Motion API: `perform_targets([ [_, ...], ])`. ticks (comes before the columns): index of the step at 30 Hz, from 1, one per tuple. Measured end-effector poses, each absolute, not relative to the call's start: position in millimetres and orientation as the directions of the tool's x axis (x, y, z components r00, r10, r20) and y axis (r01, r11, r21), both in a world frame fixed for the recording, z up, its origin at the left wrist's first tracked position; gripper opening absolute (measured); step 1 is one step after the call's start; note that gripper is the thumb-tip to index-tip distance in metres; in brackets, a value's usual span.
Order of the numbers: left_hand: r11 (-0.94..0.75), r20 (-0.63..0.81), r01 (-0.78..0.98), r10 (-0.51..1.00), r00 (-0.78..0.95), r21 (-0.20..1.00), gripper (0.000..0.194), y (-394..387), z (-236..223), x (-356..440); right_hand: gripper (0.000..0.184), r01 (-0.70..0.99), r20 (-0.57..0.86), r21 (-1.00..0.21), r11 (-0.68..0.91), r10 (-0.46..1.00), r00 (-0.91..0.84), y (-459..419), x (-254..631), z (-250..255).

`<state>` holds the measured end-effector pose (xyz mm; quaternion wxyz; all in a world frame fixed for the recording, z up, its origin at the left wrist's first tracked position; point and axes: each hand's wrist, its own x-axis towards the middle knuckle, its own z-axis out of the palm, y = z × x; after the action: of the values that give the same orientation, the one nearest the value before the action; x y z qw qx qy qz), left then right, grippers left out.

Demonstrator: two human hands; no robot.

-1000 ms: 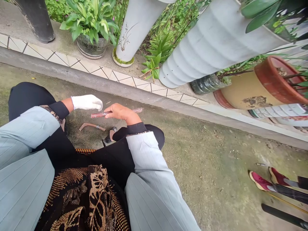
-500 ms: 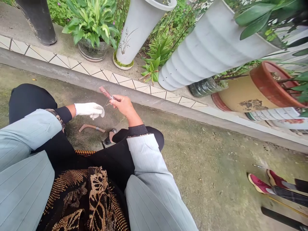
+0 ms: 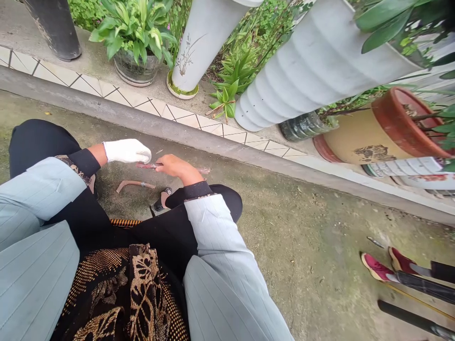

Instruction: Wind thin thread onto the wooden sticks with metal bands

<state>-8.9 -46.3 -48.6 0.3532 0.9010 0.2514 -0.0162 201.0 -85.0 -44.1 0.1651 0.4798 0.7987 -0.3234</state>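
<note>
My left hand [image 3: 128, 150] wears a white glove and its fingers are pinched together against the left end of a thin reddish stick-like piece [image 3: 147, 166]. My right hand [image 3: 175, 166] is bare and closed around the middle of that piece, holding it level just above the concrete ground. What the gloved fingers pinch is too small to name. A curved brown tool with a metal band [image 3: 135, 184] lies on the ground below my hands. A small dark object [image 3: 161, 201] rests by my right knee.
A raised kerb [image 3: 149, 121] with tiles runs behind my hands. Potted plants [image 3: 137, 35] and tall grey planters [image 3: 305, 71] stand beyond it. A terracotta pot [image 3: 384, 128] lies at the right. Another person's red shoes [image 3: 387, 267] are at the lower right.
My right hand has lowered the reddish piece from a raised, tilted hold back to level near the ground. My gloved left hand has moved up against its left end.
</note>
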Motion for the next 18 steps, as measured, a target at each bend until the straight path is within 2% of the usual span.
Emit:
perform_targets([
  [3, -0.622, -0.17, 0.44, 0.445, 0.879, 0.648, 0.029, -46, -49, -7, 0.015, 0.745, -0.521, -0.559, 0.365, 0.544, -0.658, -88, 208, -39],
  [5, -0.593, -0.151, 0.419, 0.449, 0.881, 0.688, 0.03, -47, -48, -4, 0.013, 0.678, -0.472, -0.65, 0.344, 0.516, -0.715, -89, 212, -35],
  [11, -0.44, -0.135, 0.393, 0.51, 0.849, 0.808, 0.031, -45, -48, 1, 0.018, 0.577, -0.386, -0.778, 0.25, 0.534, -0.752, -95, 216, -20],
  [14, -0.26, -0.142, 0.339, 0.566, 0.812, 0.904, 0.033, -42, -61, 0, 0.022, 0.548, -0.272, -0.809, 0.215, 0.689, -0.672, -96, 215, -18],
  [18, -0.018, -0.208, 0.271, 0.592, 0.779, 0.962, 0.038, -44, -80, 2, 0.032, 0.551, -0.146, -0.832, 0.065, 0.933, -0.33, -91, 213, -28],
])
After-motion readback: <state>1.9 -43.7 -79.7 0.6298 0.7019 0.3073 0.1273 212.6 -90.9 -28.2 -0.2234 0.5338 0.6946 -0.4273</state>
